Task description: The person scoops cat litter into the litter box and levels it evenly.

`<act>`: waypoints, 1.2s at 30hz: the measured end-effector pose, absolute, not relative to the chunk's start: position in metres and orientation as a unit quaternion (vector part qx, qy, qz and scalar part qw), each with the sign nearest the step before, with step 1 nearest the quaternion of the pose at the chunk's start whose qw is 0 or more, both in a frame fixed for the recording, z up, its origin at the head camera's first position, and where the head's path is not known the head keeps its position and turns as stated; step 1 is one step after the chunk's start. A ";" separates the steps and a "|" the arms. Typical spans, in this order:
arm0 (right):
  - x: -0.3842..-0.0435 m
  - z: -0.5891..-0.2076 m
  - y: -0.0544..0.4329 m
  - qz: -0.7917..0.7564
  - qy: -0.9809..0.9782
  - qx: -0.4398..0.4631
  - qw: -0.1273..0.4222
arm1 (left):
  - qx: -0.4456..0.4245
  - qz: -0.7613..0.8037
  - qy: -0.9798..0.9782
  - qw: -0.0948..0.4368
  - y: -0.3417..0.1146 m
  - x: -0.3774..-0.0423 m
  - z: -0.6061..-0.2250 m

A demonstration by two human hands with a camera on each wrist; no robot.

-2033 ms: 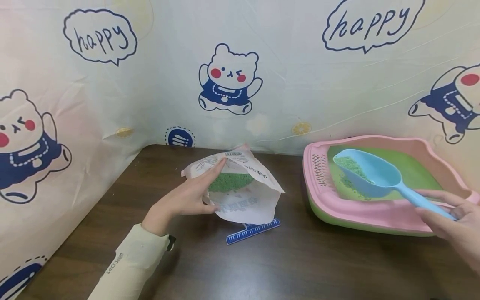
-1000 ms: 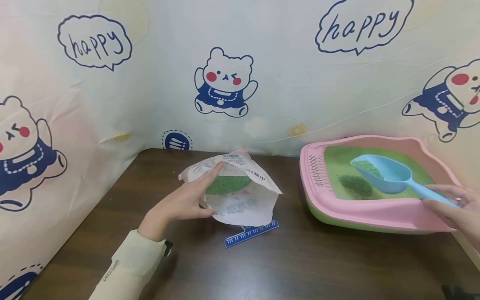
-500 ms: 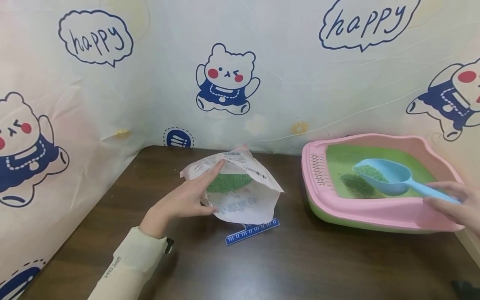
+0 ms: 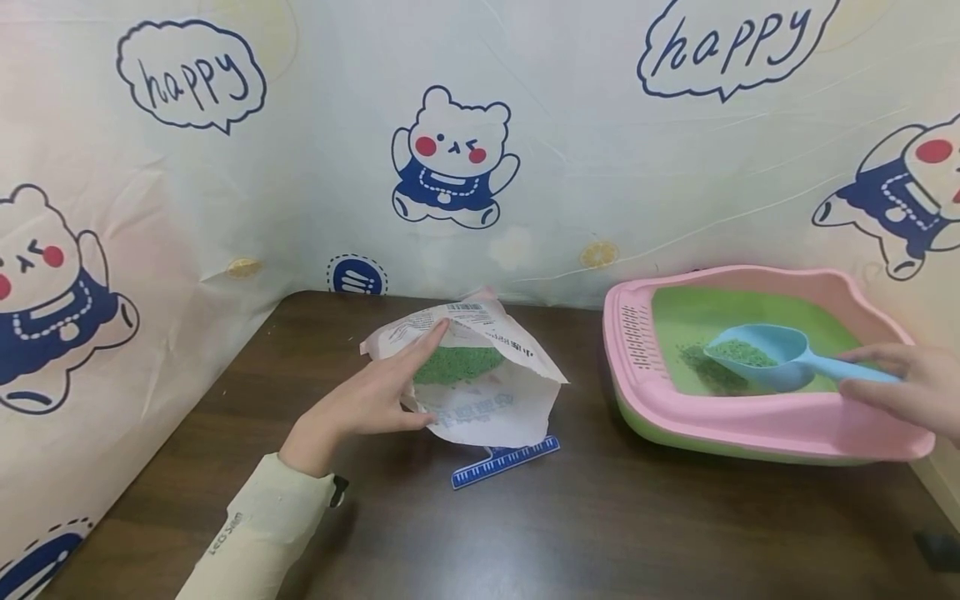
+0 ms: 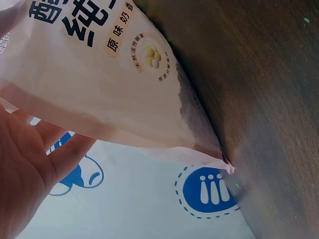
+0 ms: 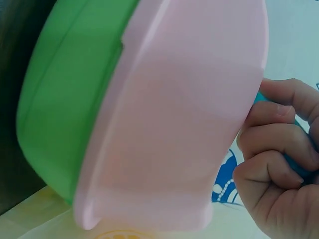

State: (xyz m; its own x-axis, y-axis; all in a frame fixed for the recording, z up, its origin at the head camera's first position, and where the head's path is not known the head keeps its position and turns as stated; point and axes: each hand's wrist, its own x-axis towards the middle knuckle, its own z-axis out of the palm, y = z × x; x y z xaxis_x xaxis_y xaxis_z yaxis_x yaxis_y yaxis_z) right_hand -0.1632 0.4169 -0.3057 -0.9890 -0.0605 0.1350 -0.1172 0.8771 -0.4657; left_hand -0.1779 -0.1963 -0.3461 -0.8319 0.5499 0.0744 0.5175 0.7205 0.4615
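My right hand [image 4: 909,385] grips the handle of a light blue scoop [image 4: 787,375] over the pink and green litter box [image 4: 780,427]. Green litter granules [image 4: 742,353] lie in the scoop's bowl. In the right wrist view, curled fingers [image 6: 271,137] hold the handle beside the pink rim, which hides the bowl. My left hand [image 4: 367,392] rests against the near left side of a white paper bag [image 4: 517,408], its fingers straight and thumb spread at the bag's mouth. More green granules [image 4: 459,365] show inside the bag. The printed bag front [image 5: 109,94] faces the left wrist camera.
A blue clip with a piano-key pattern [image 4: 506,463] lies on the dark wooden table [image 4: 495,533], just in front of the bag. A cartoon-printed cloth [image 4: 555,167] hangs behind. Scattered granules and shadow darken the litter box floor [image 4: 712,371].
The scoop has shifted right and lower over the litter box, most recently sinking closer to its floor. My left hand keeps its place at the bag; the head view moves slightly.
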 end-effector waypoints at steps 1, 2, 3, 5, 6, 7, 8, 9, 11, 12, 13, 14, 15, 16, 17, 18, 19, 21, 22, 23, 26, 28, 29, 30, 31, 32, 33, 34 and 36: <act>-0.165 -0.304 0.415 0.246 -0.967 0.050 0.054 | 0.287 0.239 0.927 0.035 -0.197 -0.178 -0.346; -0.166 -0.303 0.412 0.242 -0.967 0.053 0.051 | 0.286 0.240 0.927 0.036 -0.197 -0.178 -0.346; -0.167 -0.301 0.410 0.241 -0.968 0.049 0.045 | 0.284 0.241 0.927 0.038 -0.197 -0.177 -0.347; -0.169 -0.299 0.406 0.236 -0.970 0.052 0.034 | 0.280 0.242 0.928 0.040 -0.197 -0.177 -0.347; -0.170 -0.297 0.405 0.229 -0.971 0.057 0.031 | 0.279 0.242 0.929 0.040 -0.197 -0.177 -0.347; -0.170 -0.296 0.403 0.224 -0.972 0.059 0.029 | 0.279 0.240 0.929 0.040 -0.197 -0.177 -0.347; -0.171 -0.296 0.402 0.220 -0.973 0.060 0.027 | 0.279 0.239 0.929 0.039 -0.197 -0.177 -0.347; -0.171 -0.295 0.401 0.216 -0.974 0.063 0.025 | 0.279 0.239 0.929 0.038 -0.197 -0.177 -0.346; -0.172 -0.294 0.399 0.205 -0.976 0.075 0.024 | 0.281 0.239 0.929 0.036 -0.197 -0.177 -0.346; -0.173 -0.293 0.398 0.202 -0.976 0.079 0.024 | 0.281 0.239 0.929 0.035 -0.197 -0.177 -0.346; -0.173 -0.293 0.396 0.201 -0.976 0.081 0.024 | 0.281 0.239 0.929 0.035 -0.197 -0.177 -0.346; -0.174 -0.293 0.395 0.201 -0.976 0.085 0.023 | 0.281 0.239 0.929 0.036 -0.197 -0.177 -0.346; -0.174 -0.293 0.394 0.201 -0.975 0.088 0.022 | 0.280 0.240 0.929 0.036 -0.197 -0.177 -0.346; -0.174 -0.292 0.393 0.205 -0.974 0.090 0.019 | 0.279 0.239 0.929 0.037 -0.197 -0.177 -0.346; -0.174 -0.292 0.392 0.207 -0.974 0.093 0.017 | 0.278 0.239 0.929 0.038 -0.197 -0.177 -0.347; -0.174 -0.292 0.391 0.208 -0.973 0.095 0.014 | 0.277 0.240 0.930 0.040 -0.198 -0.177 -0.347; -0.173 -0.291 0.390 0.210 -0.973 0.096 0.012 | 0.277 0.240 0.929 0.041 -0.198 -0.177 -0.347; -0.173 -0.290 0.388 0.210 -0.972 0.100 0.011 | 0.276 0.241 0.929 0.042 -0.197 -0.177 -0.347; -0.173 -0.290 0.387 0.210 -0.972 0.102 0.009 | 0.276 0.241 0.929 0.043 -0.197 -0.177 -0.347; -0.173 -0.290 0.387 0.208 -0.973 0.104 0.008 | 0.275 0.242 0.929 0.043 -0.197 -0.177 -0.347; -0.173 -0.290 0.386 0.205 -0.973 0.108 0.009 | 0.274 0.242 0.930 0.044 -0.197 -0.177 -0.347; -0.173 -0.291 0.387 0.205 -0.972 0.110 0.010 | 0.274 0.241 0.930 0.044 -0.197 -0.177 -0.347; -0.174 -0.292 0.388 0.207 -0.972 0.112 0.012 | 0.275 0.242 0.930 0.043 -0.197 -0.177 -0.347; -0.174 -0.293 0.389 0.209 -0.971 0.115 0.015 | 0.276 0.242 0.929 0.043 -0.198 -0.177 -0.347; -0.174 -0.294 0.390 0.211 -0.970 0.117 0.019 | 0.277 0.242 0.929 0.042 -0.197 -0.178 -0.347; -0.174 -0.295 0.391 0.213 -0.969 0.120 0.023 | 0.277 0.241 0.929 0.041 -0.198 -0.177 -0.347; -0.174 -0.296 0.392 0.218 -0.968 0.123 0.027 | 0.277 0.242 0.929 0.041 -0.197 -0.177 -0.347; -0.174 -0.296 0.393 0.223 -0.966 0.126 0.032 | 0.278 0.243 0.929 0.041 -0.197 -0.177 -0.347; -0.174 -0.297 0.395 0.221 -0.965 0.133 0.041 | 0.279 0.242 0.928 0.040 -0.197 -0.177 -0.347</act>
